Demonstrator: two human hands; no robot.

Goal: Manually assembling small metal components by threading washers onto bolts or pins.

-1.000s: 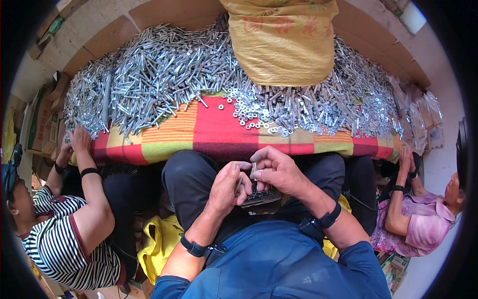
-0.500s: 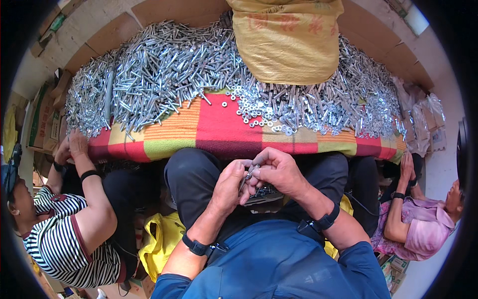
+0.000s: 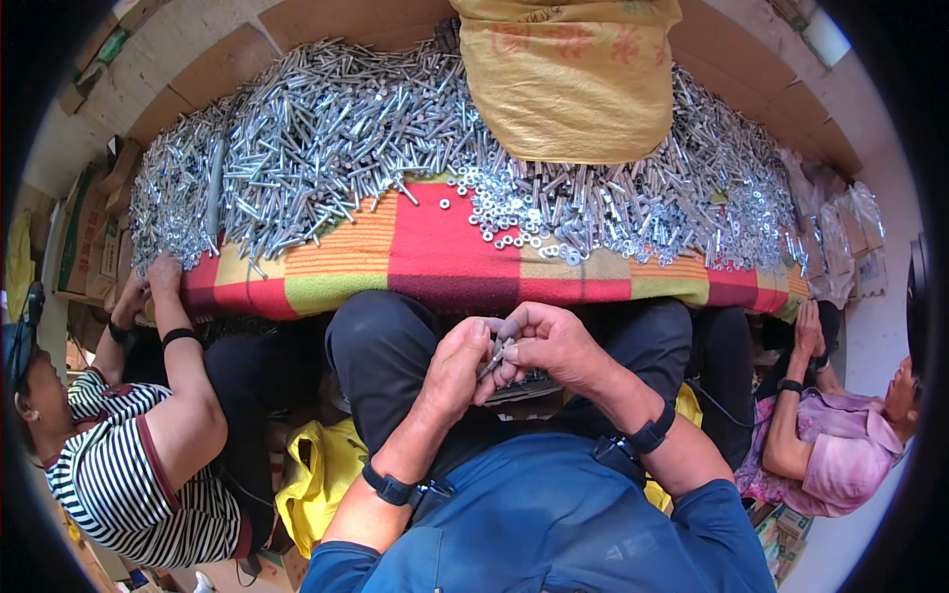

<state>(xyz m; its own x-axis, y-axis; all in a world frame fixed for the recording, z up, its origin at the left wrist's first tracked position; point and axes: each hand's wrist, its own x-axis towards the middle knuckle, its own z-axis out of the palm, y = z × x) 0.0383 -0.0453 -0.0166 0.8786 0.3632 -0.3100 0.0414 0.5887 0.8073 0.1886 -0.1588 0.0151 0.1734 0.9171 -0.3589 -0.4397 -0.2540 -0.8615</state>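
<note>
Above my lap, my left hand point(image 3: 457, 368) and my right hand point(image 3: 550, 338) meet with curled fingers round one small metal bolt point(image 3: 490, 363). It lies slanted between the fingertips, and both hands pinch it. The fingers cover much of it, so I cannot tell whether a nut or washer sits on it. Beyond my hands, a checked blanket point(image 3: 455, 242) covers the work surface. Loose washers point(image 3: 506, 240) lie on it near the middle, beside a large heap of silvery metal rods or bolts point(image 3: 326, 148).
A yellow woven sack point(image 3: 568, 89) rests on the heap. Cardboard point(image 3: 376, 22) lines the far edge. Co-workers sit at both sides: one in a striped shirt point(image 3: 138, 474), one in a pink shirt point(image 3: 855, 450). A bright yellow bag point(image 3: 321, 479) lies by my left leg.
My right hand has dropped slightly, and the bolt between my fingertips shows at a changed angle. The striped-shirt co-worker's hands have shifted a little to the right.
</note>
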